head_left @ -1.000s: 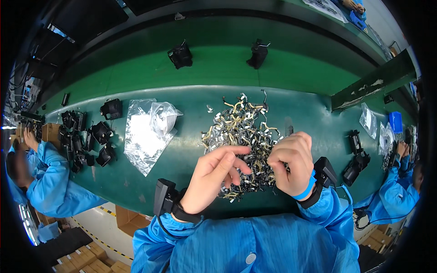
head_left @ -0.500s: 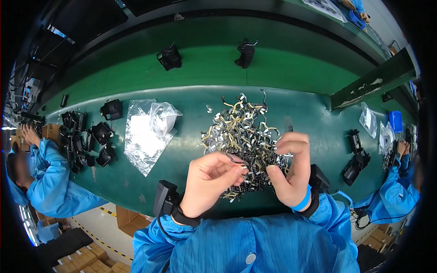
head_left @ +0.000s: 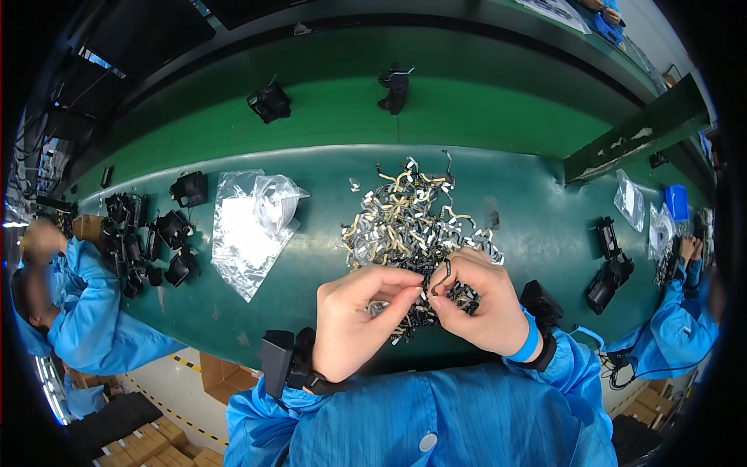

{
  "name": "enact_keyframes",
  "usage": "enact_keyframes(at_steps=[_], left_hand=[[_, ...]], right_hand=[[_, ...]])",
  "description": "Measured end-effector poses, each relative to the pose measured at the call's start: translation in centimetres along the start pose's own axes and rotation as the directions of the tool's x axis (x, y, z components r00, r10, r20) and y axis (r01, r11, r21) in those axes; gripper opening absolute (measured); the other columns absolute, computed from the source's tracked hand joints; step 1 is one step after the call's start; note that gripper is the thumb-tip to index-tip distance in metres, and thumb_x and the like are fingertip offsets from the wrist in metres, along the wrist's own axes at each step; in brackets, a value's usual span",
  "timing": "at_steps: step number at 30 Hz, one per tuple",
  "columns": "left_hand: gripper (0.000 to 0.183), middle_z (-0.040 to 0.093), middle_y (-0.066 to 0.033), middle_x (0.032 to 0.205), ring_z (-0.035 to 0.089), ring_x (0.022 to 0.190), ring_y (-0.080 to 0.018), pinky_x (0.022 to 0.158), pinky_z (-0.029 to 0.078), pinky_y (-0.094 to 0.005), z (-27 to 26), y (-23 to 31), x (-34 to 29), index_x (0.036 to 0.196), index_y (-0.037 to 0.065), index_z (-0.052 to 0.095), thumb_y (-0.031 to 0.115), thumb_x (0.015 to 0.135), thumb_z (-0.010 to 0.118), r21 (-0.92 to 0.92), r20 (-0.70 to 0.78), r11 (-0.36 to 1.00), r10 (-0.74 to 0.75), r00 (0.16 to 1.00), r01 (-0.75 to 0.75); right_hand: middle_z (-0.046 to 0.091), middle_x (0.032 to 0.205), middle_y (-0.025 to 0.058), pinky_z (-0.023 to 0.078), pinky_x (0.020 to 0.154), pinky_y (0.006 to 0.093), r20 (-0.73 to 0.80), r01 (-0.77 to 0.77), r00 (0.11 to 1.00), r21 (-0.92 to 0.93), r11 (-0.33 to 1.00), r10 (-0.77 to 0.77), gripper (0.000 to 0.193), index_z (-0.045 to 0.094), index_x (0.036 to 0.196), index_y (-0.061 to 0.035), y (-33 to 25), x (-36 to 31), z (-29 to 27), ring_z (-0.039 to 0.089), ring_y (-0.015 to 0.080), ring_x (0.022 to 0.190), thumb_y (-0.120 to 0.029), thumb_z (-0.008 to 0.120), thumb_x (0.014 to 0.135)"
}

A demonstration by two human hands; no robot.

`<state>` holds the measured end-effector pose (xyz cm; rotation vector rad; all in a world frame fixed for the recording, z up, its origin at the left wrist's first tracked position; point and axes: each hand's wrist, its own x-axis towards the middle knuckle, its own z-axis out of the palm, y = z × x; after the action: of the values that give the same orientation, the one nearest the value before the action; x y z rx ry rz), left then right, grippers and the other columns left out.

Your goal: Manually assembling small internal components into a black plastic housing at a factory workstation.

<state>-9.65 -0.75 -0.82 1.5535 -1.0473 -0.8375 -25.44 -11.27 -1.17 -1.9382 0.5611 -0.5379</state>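
Note:
Over the near side of a heap of short cables (head_left: 405,214), my two hands meet with their fingertips close together. My right hand (head_left: 486,303) pinches a short dark cable (head_left: 443,274), whose bent end loops up above its fingers. Closed in a pinch, my left hand (head_left: 358,319) holds the cable's other end, where a small pale connector seems to sit between the thumbs. The fingertips hide most of that end. The heap mixes black, grey and yellowish cables with white plugs.
Left of the heap lies a clear plastic bag (head_left: 253,226), with several black plastic housings (head_left: 159,229) beyond it. More black parts (head_left: 609,268) lie to the right. Two black parts (head_left: 270,101) stand on the green ledge behind. People in blue work at both sides.
My right hand has come down and left from its raised, spread pose to pinch the cable beside my left hand. The cable's bent end now stands up at my right fingers.

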Motion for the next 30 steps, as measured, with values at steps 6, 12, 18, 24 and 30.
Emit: enact_keyframes(at_steps=[6,12,18,24,30], left_hand=[[0.013,0.071,-0.0109,0.086,0.071,0.078,-0.0149,0.068,0.056,-0.0243,0.7,0.5,-0.1,0.094,-0.002,0.070,-0.007,0.081,0.069,0.122,-0.029,0.988,0.095,0.995,-0.090],[0.015,0.069,-0.0100,0.084,0.068,0.072,-0.0140,0.065,0.054,-0.0254,0.5,0.2,0.4,0.087,-0.002,0.067,-0.009,0.075,0.070,0.272,-0.022,0.941,0.213,0.977,-0.199],[0.017,0.066,-0.0089,0.081,0.066,0.070,-0.0233,0.061,0.052,-0.0295,-2.7,0.3,1.5,0.087,0.002,0.065,-0.007,0.072,0.068,0.494,-0.243,0.847,0.353,0.903,-0.198],[0.007,0.063,-0.0089,0.093,0.060,0.087,-0.0252,0.075,0.048,-0.0337,-9.1,-1.8,4.0,0.084,0.005,0.067,0.000,0.079,0.069,0.836,-0.380,0.548,0.533,0.756,0.034],[0.013,0.060,-0.0080,0.103,0.054,0.098,-0.0277,0.086,0.043,-0.0381,-10.6,-3.0,4.5,0.085,0.008,0.068,-0.001,0.075,0.070,0.908,-0.322,0.409,0.534,0.782,0.094]], right_hand=[[0.060,0.073,0.0018,0.039,0.077,0.0340,-0.180,-0.106,0.977,0.040,0.994,0.112,0.015,0.058,0.080,-0.0081,-0.3,0.0,1.1,0.059,0.0211,0.074,-0.002,0.069,0.073],[0.059,0.072,0.0023,0.039,0.075,0.0340,-0.201,-0.042,0.979,-0.107,0.993,0.019,0.016,0.057,0.080,-0.0081,-0.4,0.5,1.3,0.058,0.0228,0.073,-0.001,0.069,0.071],[0.060,0.074,0.0034,0.041,0.078,0.0351,-0.230,-0.050,0.973,-0.064,0.997,0.034,0.019,0.055,0.079,-0.0070,0.6,0.0,1.4,0.059,0.0227,0.073,0.001,0.070,0.070],[0.060,0.074,0.0032,0.041,0.078,0.0342,-0.226,-0.112,0.969,-0.031,0.993,0.103,0.019,0.053,0.078,-0.0060,0.4,-0.3,1.1,0.057,0.0208,0.070,0.002,0.069,0.071],[0.060,0.078,0.0049,0.043,0.075,0.0326,-0.230,-0.226,0.940,0.127,0.966,0.250,0.016,0.052,0.080,-0.0035,0.8,-0.8,0.8,0.057,0.0173,0.074,0.003,0.066,0.076]])
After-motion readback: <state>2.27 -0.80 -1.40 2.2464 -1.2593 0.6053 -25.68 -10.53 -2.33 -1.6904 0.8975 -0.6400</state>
